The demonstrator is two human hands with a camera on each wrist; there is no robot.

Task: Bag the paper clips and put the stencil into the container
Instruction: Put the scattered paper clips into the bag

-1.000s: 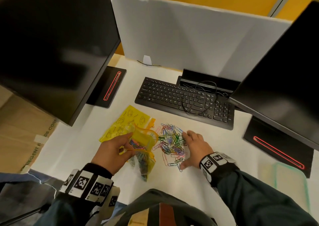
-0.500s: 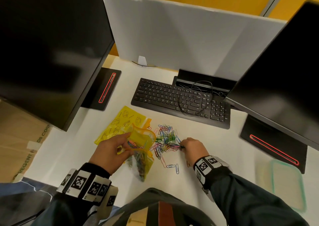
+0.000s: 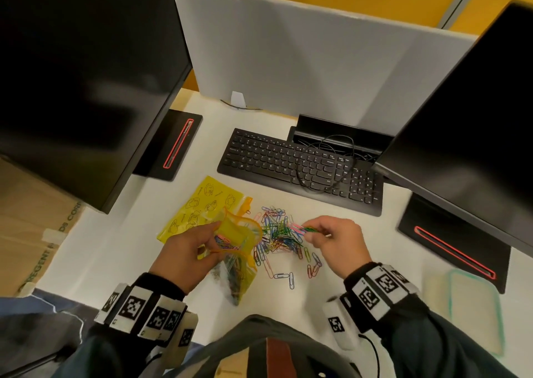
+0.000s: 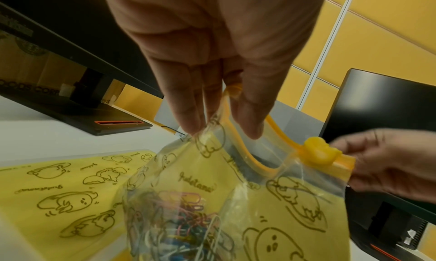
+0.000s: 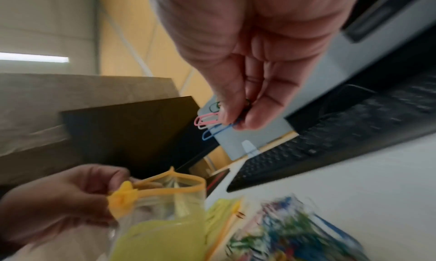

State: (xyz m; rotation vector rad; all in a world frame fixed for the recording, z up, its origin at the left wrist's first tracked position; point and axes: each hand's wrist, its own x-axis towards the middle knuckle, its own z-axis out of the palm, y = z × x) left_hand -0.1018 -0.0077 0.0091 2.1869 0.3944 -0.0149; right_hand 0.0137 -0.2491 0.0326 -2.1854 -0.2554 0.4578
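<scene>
My left hand [image 3: 190, 250] pinches the orange rim of a yellow zip bag [image 3: 236, 250] and holds its mouth open; coloured clips lie inside the zip bag [image 4: 212, 199]. A little right of the mouth, my right hand [image 3: 331, 242] pinches a small bunch of paper clips [image 3: 302, 229], lifted above the loose pile of paper clips [image 3: 277, 233] on the white desk. In the right wrist view pink and blue paper clips [image 5: 210, 125] stick out between thumb and fingers. The yellow stencil sheet [image 3: 202, 204] with line drawings lies flat behind the bag. The clear container [image 3: 473, 311] with a green rim stands at the right.
A black keyboard [image 3: 300, 164] with a looped cable lies behind the pile. Two dark monitors [image 3: 80, 83] overhang the desk left and right, each on a black base [image 3: 173, 144] with a red slot. A grey divider stands at the back.
My right hand was flat on the pile a second ago; it has since closed on some clips and lifted them toward the bag's mouth. My left hand has kept the bag open.
</scene>
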